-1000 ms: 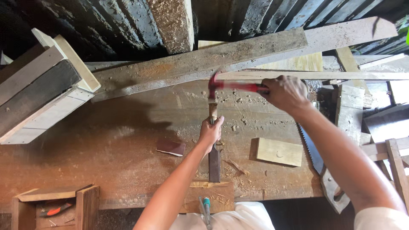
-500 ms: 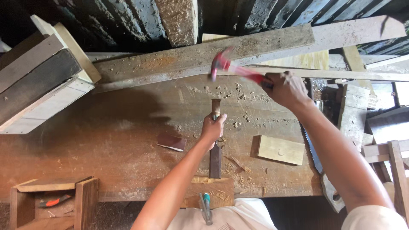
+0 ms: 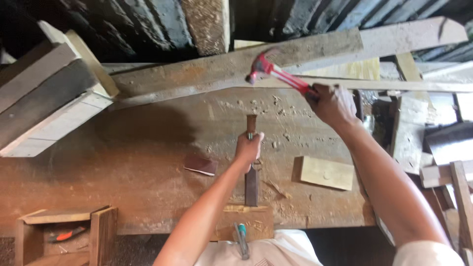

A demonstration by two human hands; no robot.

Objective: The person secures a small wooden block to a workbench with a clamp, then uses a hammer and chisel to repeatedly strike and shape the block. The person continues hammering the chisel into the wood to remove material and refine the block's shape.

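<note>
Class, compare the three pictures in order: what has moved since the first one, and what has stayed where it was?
The right hand has swung the red-handled hammer up and away: a second ago its head sat on the chisel; now it is raised above it. The left hand still grips the chisel upright on the workbench. The small wood block has not moved.

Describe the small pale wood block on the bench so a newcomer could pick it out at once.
Start at the long reddish-brown workbench strewn with chips. Right of the chisel held upright by the left hand, under the right forearm, lies the pale wood block. It is a flat, light yellow rectangle, far paler than the dark reddish scrap on the chisel's other side.
</note>
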